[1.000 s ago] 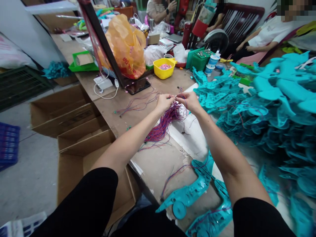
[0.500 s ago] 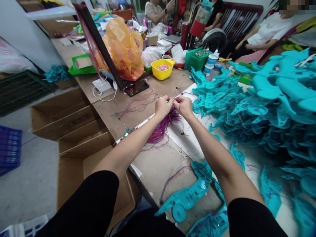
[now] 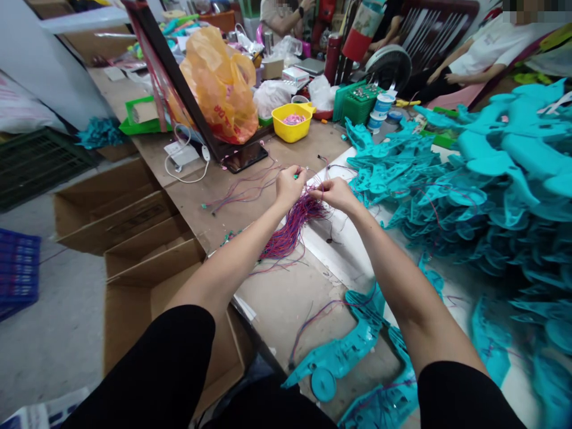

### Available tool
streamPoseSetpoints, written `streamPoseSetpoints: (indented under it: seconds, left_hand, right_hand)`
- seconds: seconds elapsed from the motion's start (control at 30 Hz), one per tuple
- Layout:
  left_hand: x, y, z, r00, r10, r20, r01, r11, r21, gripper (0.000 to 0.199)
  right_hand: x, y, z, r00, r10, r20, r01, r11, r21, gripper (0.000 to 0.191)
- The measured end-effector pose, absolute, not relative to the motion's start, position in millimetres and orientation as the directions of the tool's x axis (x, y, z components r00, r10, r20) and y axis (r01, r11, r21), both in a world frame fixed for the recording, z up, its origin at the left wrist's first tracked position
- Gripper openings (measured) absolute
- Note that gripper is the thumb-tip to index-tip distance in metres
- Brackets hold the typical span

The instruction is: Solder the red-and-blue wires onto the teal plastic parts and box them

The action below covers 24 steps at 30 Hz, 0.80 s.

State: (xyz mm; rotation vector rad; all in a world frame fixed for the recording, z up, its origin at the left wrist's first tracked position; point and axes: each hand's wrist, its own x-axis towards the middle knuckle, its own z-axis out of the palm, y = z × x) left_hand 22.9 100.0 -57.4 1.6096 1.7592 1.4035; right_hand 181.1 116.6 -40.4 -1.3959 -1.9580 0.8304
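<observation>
From here, a teal shell (image 3: 348,347) lies nearest the person on the table (image 3: 286,304). Beyond it stretches the bundle of wires (image 3: 289,231), its long axis slanting from near left up to far right, toward the hands. The right hand (image 3: 336,194), closer to its far end, seems to pinch wires there; the left hand (image 3: 289,186), just alongside, pinches a green piece (image 3: 295,176). Farther off lies a phone (image 3: 245,158).

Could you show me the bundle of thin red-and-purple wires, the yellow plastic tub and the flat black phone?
Bundle of thin red-and-purple wires (image 3: 290,230): head view, middle of its strands.
Yellow plastic tub (image 3: 286,130): head view, its front wall.
Flat black phone (image 3: 245,158): head view, its glossy face.
</observation>
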Motion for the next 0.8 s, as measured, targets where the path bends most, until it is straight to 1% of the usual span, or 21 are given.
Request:
streamPoseSetpoints:
  seconds: [0.07,0.17,0.2,0.27,0.33,0.4,0.47,0.53,0.6,0.67,0.73,0.8]
  left_hand:
    - [18,103,-51,-0.262,0.899,0.351,0.488,-0.19,0.852,0.023]
    - [10,106,-31,-0.225,0.873,0.432,0.493,-0.28,0.824,0.02]
    - [8,106,-23,-0.2,0.866,0.458,0.498,-0.313,0.809,0.018]
    - [5,107,-5,-0.12,0.867,0.483,0.49,-0.371,0.789,0.015]
    - [3,107,11,-0.028,0.876,0.482,0.475,-0.413,0.777,0.012]
    - [0,106,23,0.036,0.876,0.482,0.479,-0.438,0.761,0.01]
    - [-4,104,31,0.046,0.871,0.49,0.501,-0.444,0.743,0.01]
    - [-8,101,33,0.019,0.872,0.49,0.504,-0.431,0.748,0.013]
    - [-12,95,33,-0.017,0.895,0.447,0.475,-0.386,0.791,0.018]
    - [-15,87,35,-0.021,0.931,0.365,0.412,-0.325,0.851,0.02]
    - [-19,74,41,-0.011,0.951,0.308,0.332,-0.287,0.899,0.017]
    - [-25,57,54,-0.001,0.956,0.294,0.26,-0.283,0.923,0.013]
  right_hand:
    - [184,119,-35,-0.209,0.964,0.165,0.589,0.259,-0.765,0.022]
    - [181,122,-24,-0.127,0.962,0.243,0.547,0.272,-0.792,0.03]
    - [178,123,-20,-0.129,0.959,0.252,0.505,0.282,-0.816,0.034]
    - [171,122,-10,-0.188,0.953,0.239,0.386,0.296,-0.874,0.04]
    - [164,122,0,-0.267,0.942,0.203,0.279,0.278,-0.919,0.036]
    - [159,122,8,-0.302,0.938,0.171,0.245,0.25,-0.937,0.033]
    - [158,124,12,-0.294,0.941,0.171,0.233,0.244,-0.942,0.035]
    - [160,126,11,-0.273,0.945,0.183,0.244,0.252,-0.937,0.032]
    - [162,128,7,-0.241,0.954,0.178,0.341,0.255,-0.905,0.026]
    - [165,128,2,-0.199,0.964,0.174,0.459,0.249,-0.853,0.024]
    - [166,128,-3,-0.154,0.969,0.193,0.503,0.246,-0.829,0.029]
    - [167,129,-4,-0.112,0.968,0.226,0.498,0.252,-0.83,0.036]
